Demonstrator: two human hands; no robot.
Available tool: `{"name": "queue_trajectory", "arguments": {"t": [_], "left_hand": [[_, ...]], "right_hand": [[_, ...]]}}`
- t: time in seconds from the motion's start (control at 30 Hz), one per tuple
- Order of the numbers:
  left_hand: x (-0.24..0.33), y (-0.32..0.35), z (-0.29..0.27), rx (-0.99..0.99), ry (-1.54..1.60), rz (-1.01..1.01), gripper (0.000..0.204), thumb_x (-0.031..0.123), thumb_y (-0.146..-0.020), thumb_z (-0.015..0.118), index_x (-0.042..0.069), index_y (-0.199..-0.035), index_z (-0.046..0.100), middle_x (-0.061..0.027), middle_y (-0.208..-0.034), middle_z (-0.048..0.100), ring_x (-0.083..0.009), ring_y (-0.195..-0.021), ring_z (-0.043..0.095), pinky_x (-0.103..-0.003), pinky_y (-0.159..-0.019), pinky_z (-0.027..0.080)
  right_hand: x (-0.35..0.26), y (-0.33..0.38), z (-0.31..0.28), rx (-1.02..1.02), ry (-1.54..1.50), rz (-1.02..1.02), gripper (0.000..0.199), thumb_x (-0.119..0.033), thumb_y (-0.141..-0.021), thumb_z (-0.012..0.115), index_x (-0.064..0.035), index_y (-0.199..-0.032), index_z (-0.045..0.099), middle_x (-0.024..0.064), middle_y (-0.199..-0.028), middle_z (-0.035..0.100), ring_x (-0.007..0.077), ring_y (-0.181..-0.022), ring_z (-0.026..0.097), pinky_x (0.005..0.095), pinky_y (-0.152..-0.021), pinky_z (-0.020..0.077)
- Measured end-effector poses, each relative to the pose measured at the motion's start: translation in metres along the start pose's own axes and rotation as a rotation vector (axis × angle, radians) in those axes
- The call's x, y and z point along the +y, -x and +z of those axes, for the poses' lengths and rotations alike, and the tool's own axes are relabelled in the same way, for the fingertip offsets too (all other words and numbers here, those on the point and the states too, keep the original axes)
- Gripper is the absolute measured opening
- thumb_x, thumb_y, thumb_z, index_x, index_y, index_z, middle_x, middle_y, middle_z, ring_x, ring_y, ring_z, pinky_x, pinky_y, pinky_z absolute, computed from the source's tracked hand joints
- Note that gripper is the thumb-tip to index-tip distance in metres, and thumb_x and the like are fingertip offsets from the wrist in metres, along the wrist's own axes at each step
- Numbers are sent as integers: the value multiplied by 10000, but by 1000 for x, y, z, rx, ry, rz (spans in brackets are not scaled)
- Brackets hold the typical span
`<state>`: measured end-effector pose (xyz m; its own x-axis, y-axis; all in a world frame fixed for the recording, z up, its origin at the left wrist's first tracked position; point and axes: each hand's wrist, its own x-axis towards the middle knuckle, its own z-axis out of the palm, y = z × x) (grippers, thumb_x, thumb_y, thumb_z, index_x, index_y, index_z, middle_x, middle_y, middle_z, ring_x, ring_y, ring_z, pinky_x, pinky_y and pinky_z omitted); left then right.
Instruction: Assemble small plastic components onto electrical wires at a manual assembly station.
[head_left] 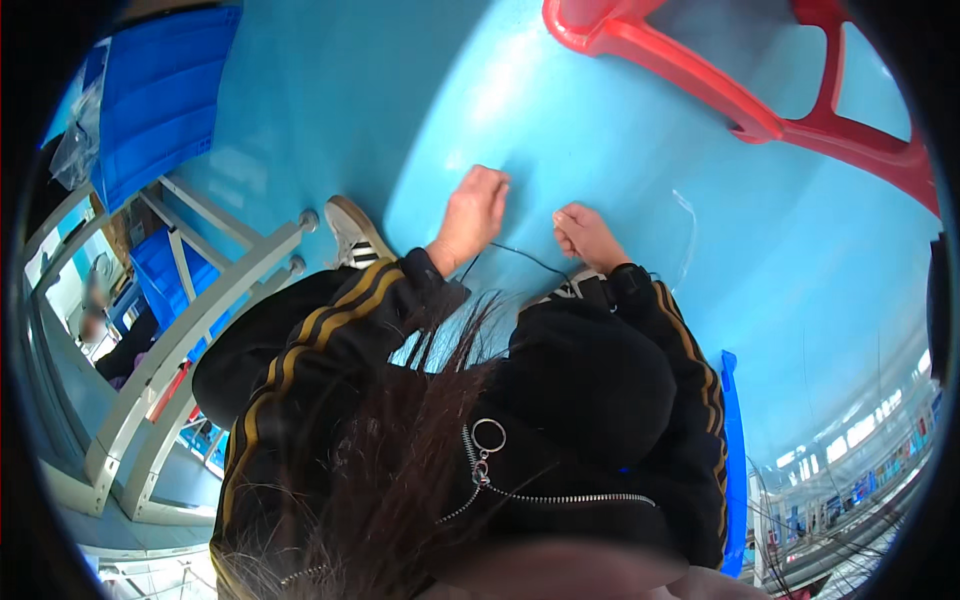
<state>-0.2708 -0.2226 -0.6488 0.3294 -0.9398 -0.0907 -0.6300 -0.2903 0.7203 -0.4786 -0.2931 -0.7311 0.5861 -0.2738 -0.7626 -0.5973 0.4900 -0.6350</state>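
Observation:
My left hand (474, 217) is closed, fingers curled in, above the glossy light-blue floor. A short way to its right, my right hand (588, 238) is closed too, its thumb side toward the left hand. What either one holds, if anything, is too small or hidden to make out. A thin dark cord (527, 253) runs below the two hands, from beside the left wrist toward the right cuff. It cannot be told whether the fingers touch it. The hands are apart.
Ahead at the right stands a red plastic chair or stool (690, 75). A pale thin strand (690, 228) shows on the floor (640, 150). At the left are a metal frame (205, 300) on round feet and a blue crate (160, 95). My sneaker (352, 232) rests beside the frame.

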Motion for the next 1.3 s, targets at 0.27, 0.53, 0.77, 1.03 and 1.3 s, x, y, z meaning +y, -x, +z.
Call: {"name": "queue_trajectory", "arguments": {"t": [0.27,0.53,0.77,1.03,1.3], "left_hand": [[72,-29,4,-245,-77,658,258,28,-719,588,29,-976,577,-96,-887,553,-266,-806,562,-368,-659,440],[77,-51,-1,-186,-273,849,218,69,-723,577,23,-935,566,-90,-926,521,-240,-878,533,-348,-708,411],[80,-77,8,-369,-102,820,176,62,-717,583,35,-886,540,-111,-813,523,-295,-766,543,-395,-653,422],[56,-99,85,-589,-277,520,188,55,-826,576,33,-1010,542,-145,-898,565,-364,-857,587,-456,-702,495],[98,-108,224,-721,-417,782,213,123,-884,515,62,-1084,473,-185,-1068,541,-357,-885,611,-462,-731,522]], "right_hand": [[-73,4,-8,-317,-966,-195,124,-157,-945,519,-64,-863,528,-13,-799,527,86,-681,503,236,-619,427],[-95,10,-10,-93,-1024,-324,155,-180,-948,514,-52,-867,547,-1,-839,550,91,-781,529,246,-693,452],[-84,4,-13,140,-1235,-239,273,-314,-979,500,-70,-874,563,-10,-707,510,111,-649,500,287,-593,434],[-2,71,-42,532,-862,-15,298,-325,-956,501,-51,-869,582,-12,-622,446,89,-509,403,264,-458,345],[45,141,-34,624,-794,159,212,-248,-949,482,-72,-914,594,-45,-623,436,59,-494,374,241,-433,314]]}}
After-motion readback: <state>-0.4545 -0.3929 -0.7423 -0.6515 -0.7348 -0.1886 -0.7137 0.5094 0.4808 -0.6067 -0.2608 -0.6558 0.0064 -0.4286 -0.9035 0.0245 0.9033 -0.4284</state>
